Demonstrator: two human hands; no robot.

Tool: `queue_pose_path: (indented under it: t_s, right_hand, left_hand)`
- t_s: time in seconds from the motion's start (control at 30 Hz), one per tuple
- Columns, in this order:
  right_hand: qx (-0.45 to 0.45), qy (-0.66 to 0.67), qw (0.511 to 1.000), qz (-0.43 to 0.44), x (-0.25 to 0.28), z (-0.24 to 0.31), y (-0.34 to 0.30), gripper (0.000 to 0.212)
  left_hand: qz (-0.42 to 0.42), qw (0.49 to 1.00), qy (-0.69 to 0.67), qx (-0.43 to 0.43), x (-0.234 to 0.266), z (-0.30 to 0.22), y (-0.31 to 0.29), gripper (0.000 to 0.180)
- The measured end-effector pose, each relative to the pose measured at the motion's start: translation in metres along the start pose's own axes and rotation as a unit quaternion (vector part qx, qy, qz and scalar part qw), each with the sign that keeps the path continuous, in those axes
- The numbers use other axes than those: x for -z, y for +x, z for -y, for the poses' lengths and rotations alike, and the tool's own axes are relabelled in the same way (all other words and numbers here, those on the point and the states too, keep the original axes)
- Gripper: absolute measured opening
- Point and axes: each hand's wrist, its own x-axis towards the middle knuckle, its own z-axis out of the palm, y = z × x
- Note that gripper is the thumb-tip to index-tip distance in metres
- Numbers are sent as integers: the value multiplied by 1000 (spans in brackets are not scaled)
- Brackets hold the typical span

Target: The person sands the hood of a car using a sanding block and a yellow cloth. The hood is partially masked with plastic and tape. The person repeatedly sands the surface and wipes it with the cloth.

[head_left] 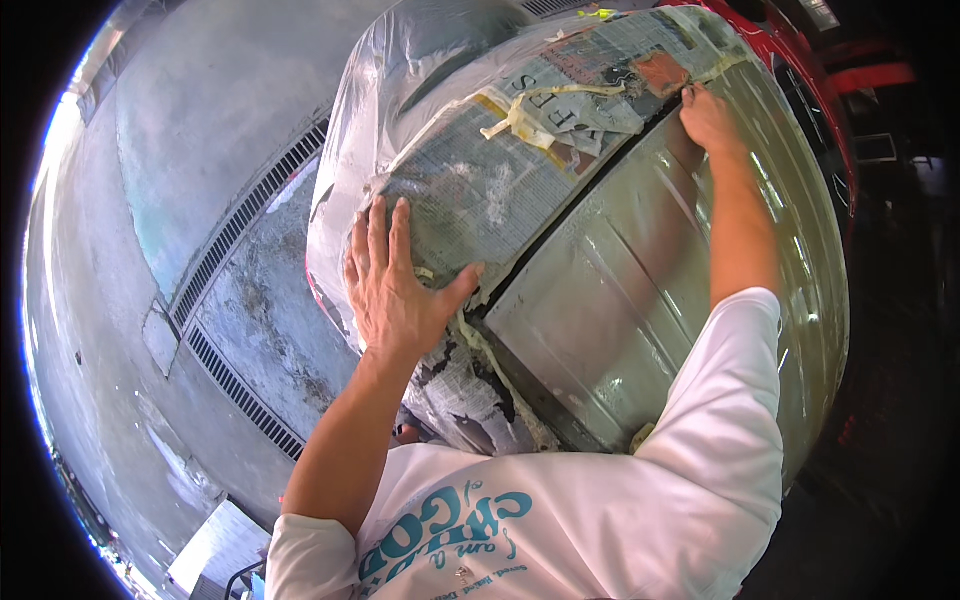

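Overhead, a person in a white printed T-shirt is leaning over a car body panel coated in grey-green primer, with red paint showing along its far edge. Newspaper masking, fixed with strips of pale masking tape and backed by clear plastic sheeting, is covering the section left of a dark seam. The left hand is pressing flat on the newspaper, fingers spread and unclenched. The right hand is reaching to the seam's far end, fingertips curled on the paper's edge. A long floor drain grate is running across the concrete floor below.
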Motion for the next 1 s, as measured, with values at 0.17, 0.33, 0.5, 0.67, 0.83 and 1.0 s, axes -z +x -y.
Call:
queue_pose_path:
  t_s: [0.17,0.33,0.5,0.67,0.83,1.0]
  right_hand:
    - [39,98,994,-6,25,71,-101,38]
    - [163,47,981,-94,-2,50,-116,43]
    - [-3,68,998,-13,10,14,-19,40]
    - [-75,51,993,-77,-3,-36,36,41]
    - [-18,55,998,19,11,13,-16,47]
    - [78,85,990,-83,-18,-16,-19,51]
  left_hand:
    - [1,1000,-20,5,-3,-3,4,111]
    - [8,1000,-25,7,-2,-4,0,112]
    - [6,1000,-16,1,-2,0,4,111]
    - [21,1000,-11,-7,2,-6,6,112]
    - [15,1000,-9,4,0,1,2,113]
    - [12,1000,-5,-1,0,-5,7,113]
